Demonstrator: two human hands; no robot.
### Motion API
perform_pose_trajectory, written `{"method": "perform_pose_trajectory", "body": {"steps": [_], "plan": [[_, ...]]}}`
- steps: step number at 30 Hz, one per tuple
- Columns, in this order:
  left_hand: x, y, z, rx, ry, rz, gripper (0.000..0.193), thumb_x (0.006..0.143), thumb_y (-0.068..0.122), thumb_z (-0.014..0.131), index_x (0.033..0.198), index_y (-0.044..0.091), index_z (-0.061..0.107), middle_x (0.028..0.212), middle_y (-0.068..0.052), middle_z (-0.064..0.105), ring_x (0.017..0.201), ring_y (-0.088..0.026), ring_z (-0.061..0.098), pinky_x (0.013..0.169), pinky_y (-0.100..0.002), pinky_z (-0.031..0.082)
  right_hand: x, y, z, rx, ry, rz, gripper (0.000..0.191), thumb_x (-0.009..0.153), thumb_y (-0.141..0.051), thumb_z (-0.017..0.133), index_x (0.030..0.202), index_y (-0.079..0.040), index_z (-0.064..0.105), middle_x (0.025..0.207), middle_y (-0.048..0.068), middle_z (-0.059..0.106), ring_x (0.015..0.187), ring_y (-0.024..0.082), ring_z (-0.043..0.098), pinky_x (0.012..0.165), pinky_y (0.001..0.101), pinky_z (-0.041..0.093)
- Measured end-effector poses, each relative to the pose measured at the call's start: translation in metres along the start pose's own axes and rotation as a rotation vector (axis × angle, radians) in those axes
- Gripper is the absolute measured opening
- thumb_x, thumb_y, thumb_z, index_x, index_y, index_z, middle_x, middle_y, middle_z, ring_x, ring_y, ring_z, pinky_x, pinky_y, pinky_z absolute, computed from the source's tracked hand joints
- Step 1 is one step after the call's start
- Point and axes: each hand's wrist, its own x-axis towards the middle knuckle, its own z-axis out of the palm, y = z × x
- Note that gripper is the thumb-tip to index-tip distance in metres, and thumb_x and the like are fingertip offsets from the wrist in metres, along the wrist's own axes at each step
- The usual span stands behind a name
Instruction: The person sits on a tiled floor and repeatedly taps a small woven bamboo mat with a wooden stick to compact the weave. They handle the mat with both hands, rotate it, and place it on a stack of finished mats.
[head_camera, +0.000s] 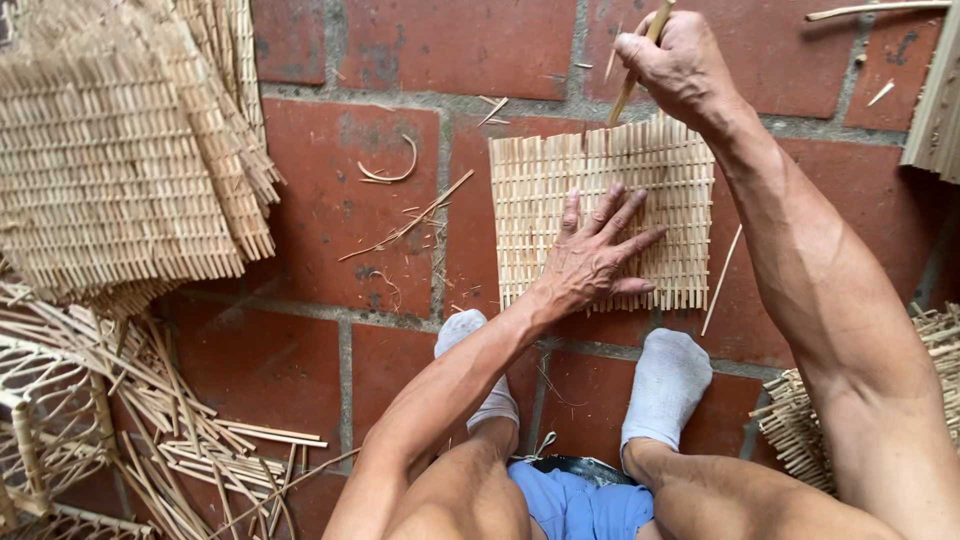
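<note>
Pinched in the right hand (672, 62): a thin stick (634, 72), fingers closed round it, its lower end meeting the far edge of the mat (540, 215), seemingly to push or tuck a sliver into the weave. Spread flat on the mat's near right part: the left hand (592, 262), fingers apart and gripping nothing, palm pressing down, apparently to stop the light panel sliding or lifting under the stick's push. Lying flat on the brick floor (330, 220), the mat, in the middle of the scene, just beyond two white-socked feet (665, 385), close enough for both arms to reach without stretching. Just right of the mat, a loose sliver (721, 280), slanting on the bricks. Stacked at far left, well apart from the work, a pile of like mats (110, 160), fanned and overlapping. Heaped at near left, split strips (190, 440) beside part of a cane frame (40, 420), within the left arm's reach. Showing at near right, the ragged edge of another woven piece (800, 420), partly hidden by the right arm. Scattered between pile and mat, shavings and a curled offcut (395, 170), left where trimmed.
</note>
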Motion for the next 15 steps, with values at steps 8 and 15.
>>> {"method": "perform_pose_trajectory", "body": {"steps": [8, 15], "plan": [[-0.016, -0.019, -0.010, 0.004, 0.019, -0.130, 0.088, 0.081, 0.085, 0.054, 0.156, 0.040, 0.044, 0.172, -0.008, 0.019, 0.161, -0.033, 0.008, 0.122, -0.076, 0.004, 0.010, -0.016, 0.039, 0.045, -0.101, -0.142, 0.037, 0.107, -0.031, 0.064, 0.086, 0.001, 0.067, 0.068, 0.006, 0.061, 0.061, 0.013, 0.058, 0.054, 0.0332, 0.047], [-0.011, -0.023, -0.014, -0.015, 0.008, -0.129, 0.088, 0.081, 0.086, 0.055, 0.156, 0.041, 0.044, 0.172, -0.008, 0.018, 0.161, -0.032, 0.008, 0.123, -0.076, 0.005, 0.021, -0.020, 0.046, -0.058, -0.237, 0.071, 0.042, 0.108, -0.033, 0.059, 0.082, -0.001, 0.068, 0.067, 0.008, 0.061, 0.055, 0.017, 0.054, 0.048, 0.0360, 0.046]]}}
